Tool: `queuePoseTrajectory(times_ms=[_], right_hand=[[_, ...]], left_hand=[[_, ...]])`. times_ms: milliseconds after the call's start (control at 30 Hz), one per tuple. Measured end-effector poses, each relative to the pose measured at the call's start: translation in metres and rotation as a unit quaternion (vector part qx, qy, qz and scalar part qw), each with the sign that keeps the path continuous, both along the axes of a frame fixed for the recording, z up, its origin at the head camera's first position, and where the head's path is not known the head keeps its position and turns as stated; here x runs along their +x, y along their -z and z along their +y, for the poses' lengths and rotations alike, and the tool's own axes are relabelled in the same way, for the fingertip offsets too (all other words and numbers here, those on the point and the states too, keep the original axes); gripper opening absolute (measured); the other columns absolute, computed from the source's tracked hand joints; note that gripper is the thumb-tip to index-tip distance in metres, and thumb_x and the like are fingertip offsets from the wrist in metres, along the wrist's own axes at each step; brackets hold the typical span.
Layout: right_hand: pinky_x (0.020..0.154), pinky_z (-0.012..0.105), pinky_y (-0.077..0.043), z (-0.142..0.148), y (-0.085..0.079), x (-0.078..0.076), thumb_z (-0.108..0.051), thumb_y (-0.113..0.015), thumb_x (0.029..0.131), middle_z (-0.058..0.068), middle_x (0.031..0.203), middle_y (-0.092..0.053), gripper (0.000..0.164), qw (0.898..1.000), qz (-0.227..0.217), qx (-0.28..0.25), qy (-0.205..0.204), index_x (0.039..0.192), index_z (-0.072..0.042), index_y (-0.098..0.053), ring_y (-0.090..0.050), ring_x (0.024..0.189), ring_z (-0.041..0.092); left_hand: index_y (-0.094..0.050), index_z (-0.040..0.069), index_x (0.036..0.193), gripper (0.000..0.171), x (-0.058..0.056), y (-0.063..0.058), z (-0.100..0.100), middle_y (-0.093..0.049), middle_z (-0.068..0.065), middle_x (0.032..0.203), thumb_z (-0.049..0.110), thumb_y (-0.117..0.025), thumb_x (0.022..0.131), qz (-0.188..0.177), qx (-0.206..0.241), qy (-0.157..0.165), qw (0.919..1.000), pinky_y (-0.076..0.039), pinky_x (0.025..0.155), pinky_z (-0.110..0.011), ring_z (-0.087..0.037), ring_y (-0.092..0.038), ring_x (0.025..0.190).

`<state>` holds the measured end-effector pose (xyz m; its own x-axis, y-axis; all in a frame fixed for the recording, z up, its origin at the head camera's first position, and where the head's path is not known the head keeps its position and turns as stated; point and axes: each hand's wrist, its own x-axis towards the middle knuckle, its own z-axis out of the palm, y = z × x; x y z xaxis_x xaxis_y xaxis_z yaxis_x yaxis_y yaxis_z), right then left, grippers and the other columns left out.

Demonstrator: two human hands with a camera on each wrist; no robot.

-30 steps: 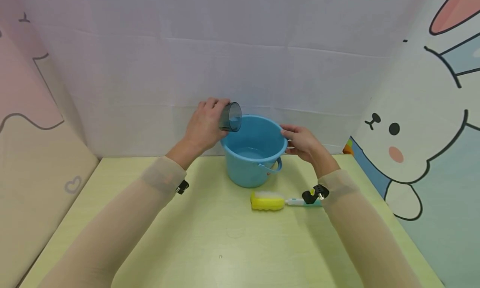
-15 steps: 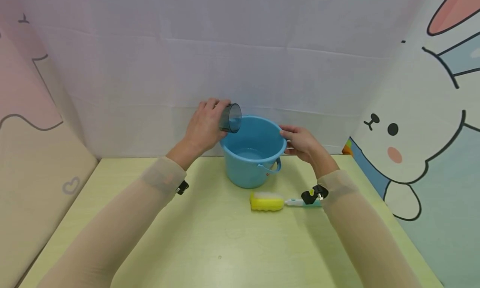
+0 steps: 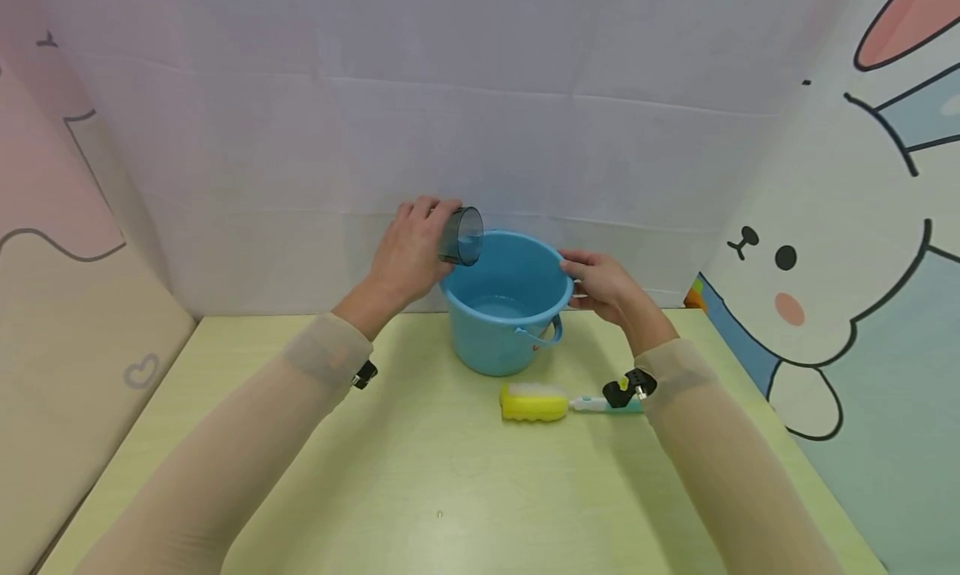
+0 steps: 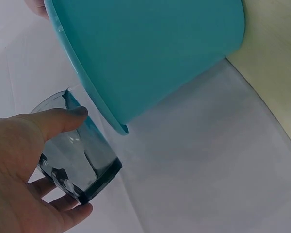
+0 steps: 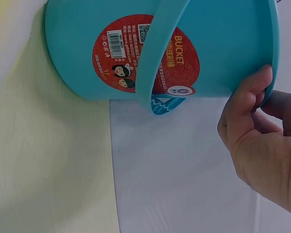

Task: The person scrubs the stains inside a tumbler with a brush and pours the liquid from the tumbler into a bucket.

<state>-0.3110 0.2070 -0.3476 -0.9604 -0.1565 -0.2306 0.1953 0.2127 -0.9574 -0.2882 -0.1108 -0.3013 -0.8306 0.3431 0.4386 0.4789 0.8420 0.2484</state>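
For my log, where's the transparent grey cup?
Head view: the left hand holds the cup tilted near the left rim of the blue plastic bucket.

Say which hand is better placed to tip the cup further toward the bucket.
Likely the left hand: it grips the cup, which is tilted toward the bucket. The right hand holds the bucket's opposite side, so seems better suited to steadying it.

Indoor nook with cartoon-patterned walls (image 3: 885,275)
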Motion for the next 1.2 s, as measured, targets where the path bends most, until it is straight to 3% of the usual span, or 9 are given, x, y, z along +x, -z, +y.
queuePoseTrajectory(times_ms=[533,1200], right_hand=[[0.068,0.024,-0.056,-0.001,0.0002,-0.0001,-0.024,-0.052,0.114,0.023,0.143,-0.053,0.05,1.0,0.001,-0.006,-0.002,0.162,-0.01,-0.044,-0.066,0.086,0.016],[0.07,0.025,-0.056,-0.0026,-0.0003,0.0001,-0.026,-0.053,0.114,0.022,0.144,-0.054,0.051,1.0,-0.002,-0.002,0.001,0.162,-0.012,-0.044,-0.066,0.093,0.021]], left_hand=[[-0.046,0.011,0.158,0.09,-0.0004,-0.0003,-0.0007,-0.049,-0.018,0.152,0.011,-0.094,0.082,-0.003,-0.004,0.0,1.0,-0.046,0.111,-0.055,-0.043,-0.045,0.139],[-0.047,0.011,0.157,0.087,0.0008,0.0003,-0.0013,-0.05,-0.018,0.15,0.01,-0.093,0.083,0.0,-0.003,0.003,1.0,-0.046,0.111,-0.054,-0.042,-0.045,0.138]])
